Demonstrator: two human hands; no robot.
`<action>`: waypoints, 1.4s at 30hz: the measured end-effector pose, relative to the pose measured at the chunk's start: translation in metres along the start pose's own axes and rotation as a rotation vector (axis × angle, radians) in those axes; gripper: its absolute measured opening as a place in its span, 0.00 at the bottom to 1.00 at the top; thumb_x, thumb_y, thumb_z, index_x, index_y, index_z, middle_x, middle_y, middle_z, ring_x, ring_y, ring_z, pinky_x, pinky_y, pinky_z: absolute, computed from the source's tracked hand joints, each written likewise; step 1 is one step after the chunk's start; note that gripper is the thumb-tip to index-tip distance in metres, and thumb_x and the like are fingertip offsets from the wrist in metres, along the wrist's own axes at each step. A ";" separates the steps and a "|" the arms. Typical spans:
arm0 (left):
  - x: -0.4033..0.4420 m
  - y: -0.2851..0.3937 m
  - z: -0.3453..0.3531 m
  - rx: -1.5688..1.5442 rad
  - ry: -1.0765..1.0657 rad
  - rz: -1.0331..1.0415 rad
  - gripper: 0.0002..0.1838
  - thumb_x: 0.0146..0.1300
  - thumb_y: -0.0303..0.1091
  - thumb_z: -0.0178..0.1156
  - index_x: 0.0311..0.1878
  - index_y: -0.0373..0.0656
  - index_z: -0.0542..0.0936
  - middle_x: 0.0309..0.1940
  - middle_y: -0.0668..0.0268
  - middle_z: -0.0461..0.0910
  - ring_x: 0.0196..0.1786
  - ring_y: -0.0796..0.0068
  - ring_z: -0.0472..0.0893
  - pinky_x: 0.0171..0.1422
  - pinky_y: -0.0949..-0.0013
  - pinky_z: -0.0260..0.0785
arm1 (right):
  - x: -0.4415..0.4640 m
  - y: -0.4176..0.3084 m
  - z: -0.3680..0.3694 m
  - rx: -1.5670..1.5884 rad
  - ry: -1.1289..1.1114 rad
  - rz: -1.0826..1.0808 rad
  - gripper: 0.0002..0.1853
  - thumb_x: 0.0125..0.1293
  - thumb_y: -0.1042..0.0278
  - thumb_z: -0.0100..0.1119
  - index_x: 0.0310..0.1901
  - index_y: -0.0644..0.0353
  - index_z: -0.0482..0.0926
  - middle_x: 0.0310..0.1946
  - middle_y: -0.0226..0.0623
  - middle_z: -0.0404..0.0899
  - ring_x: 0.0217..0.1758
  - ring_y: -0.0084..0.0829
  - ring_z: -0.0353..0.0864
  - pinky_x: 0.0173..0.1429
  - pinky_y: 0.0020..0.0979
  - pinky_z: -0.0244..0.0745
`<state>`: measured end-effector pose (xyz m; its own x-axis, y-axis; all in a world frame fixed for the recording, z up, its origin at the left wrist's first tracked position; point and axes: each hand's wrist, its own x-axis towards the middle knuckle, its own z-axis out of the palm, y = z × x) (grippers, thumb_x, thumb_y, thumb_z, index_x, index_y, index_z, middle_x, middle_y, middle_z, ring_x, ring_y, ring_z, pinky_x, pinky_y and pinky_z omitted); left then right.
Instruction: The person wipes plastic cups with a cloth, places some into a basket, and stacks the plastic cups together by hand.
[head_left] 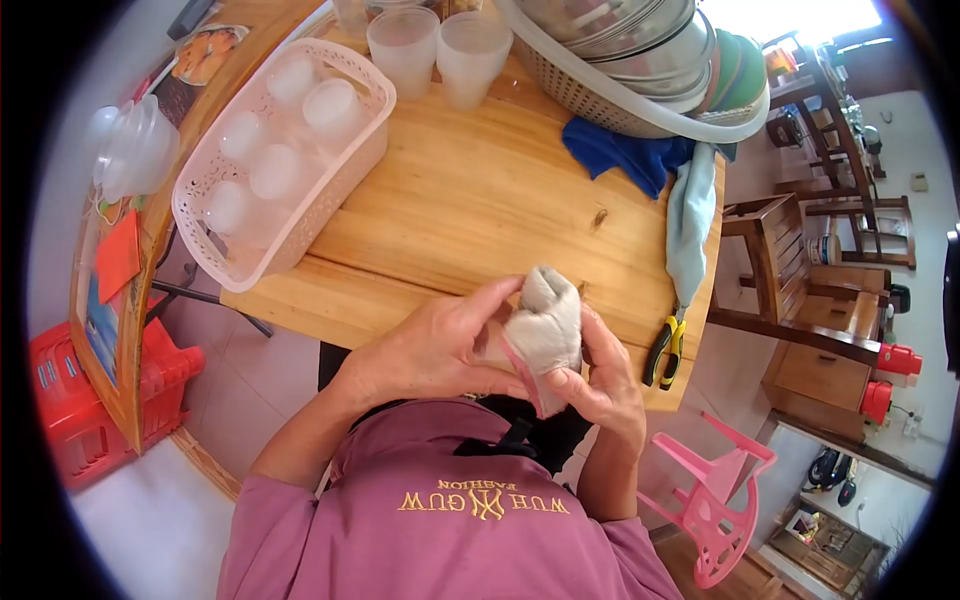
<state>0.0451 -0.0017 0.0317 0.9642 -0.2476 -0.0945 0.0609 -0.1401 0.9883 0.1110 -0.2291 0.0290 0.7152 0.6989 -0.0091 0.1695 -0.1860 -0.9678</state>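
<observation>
A pale grey cloth [545,325] with a pink edge is bunched up between both hands, just over the near edge of the wooden table [470,190]. My left hand [440,345] is curled around its left side, thumb near the top. On the other side, my right hand [605,385] grips the cloth with the thumb across its lower front. Part of something clear shows between my left fingers and the cloth; I cannot make out what it is.
A pink basket [340,205] of frosted cups stands at the left, more cups [403,50] behind it. A large basket [650,120] of metal bowls, a blue cloth [625,150], a light blue cloth [690,230] and yellow-black pliers [665,350] lie rightward. A pink chair [715,490] stands beyond.
</observation>
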 end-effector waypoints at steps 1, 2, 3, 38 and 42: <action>0.001 0.002 0.001 0.002 0.001 0.008 0.54 0.50 0.43 0.80 0.74 0.35 0.59 0.48 0.50 0.82 0.48 0.54 0.84 0.51 0.63 0.76 | 0.001 -0.001 -0.001 0.019 0.008 0.036 0.28 0.60 0.62 0.68 0.58 0.70 0.74 0.44 0.46 0.76 0.46 0.42 0.79 0.54 0.37 0.73; 0.001 0.005 0.004 0.038 -0.018 0.007 0.54 0.50 0.45 0.80 0.74 0.35 0.58 0.47 0.50 0.82 0.47 0.53 0.85 0.50 0.62 0.76 | 0.004 -0.005 0.001 -0.076 0.032 0.041 0.25 0.62 0.66 0.66 0.57 0.70 0.74 0.43 0.43 0.78 0.45 0.36 0.80 0.51 0.34 0.75; 0.001 0.007 0.006 0.073 -0.036 0.005 0.55 0.50 0.46 0.79 0.75 0.36 0.57 0.47 0.50 0.82 0.46 0.52 0.85 0.49 0.62 0.76 | 0.005 -0.007 0.003 -0.081 0.035 0.038 0.25 0.62 0.66 0.66 0.57 0.70 0.74 0.43 0.43 0.78 0.45 0.36 0.80 0.51 0.34 0.75; 0.002 -0.018 0.014 -0.503 0.381 -0.056 0.30 0.75 0.50 0.54 0.67 0.34 0.68 0.52 0.58 0.80 0.57 0.73 0.78 0.63 0.69 0.69 | 0.002 0.001 0.042 0.200 0.381 -0.035 0.26 0.65 0.73 0.65 0.63 0.72 0.70 0.51 0.41 0.77 0.51 0.28 0.78 0.57 0.30 0.74; 0.011 -0.025 0.021 -0.714 0.358 -0.078 0.28 0.73 0.49 0.59 0.63 0.35 0.70 0.47 0.62 0.80 0.51 0.78 0.78 0.56 0.72 0.72 | 0.006 0.007 0.043 0.029 0.387 -0.181 0.22 0.62 0.75 0.66 0.57 0.71 0.74 0.47 0.43 0.75 0.47 0.34 0.77 0.51 0.33 0.74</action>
<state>0.0486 -0.0206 0.0034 0.9673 0.0768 -0.2419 0.1653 0.5325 0.8302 0.0877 -0.1968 0.0113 0.8784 0.4068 0.2510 0.3004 -0.0614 -0.9518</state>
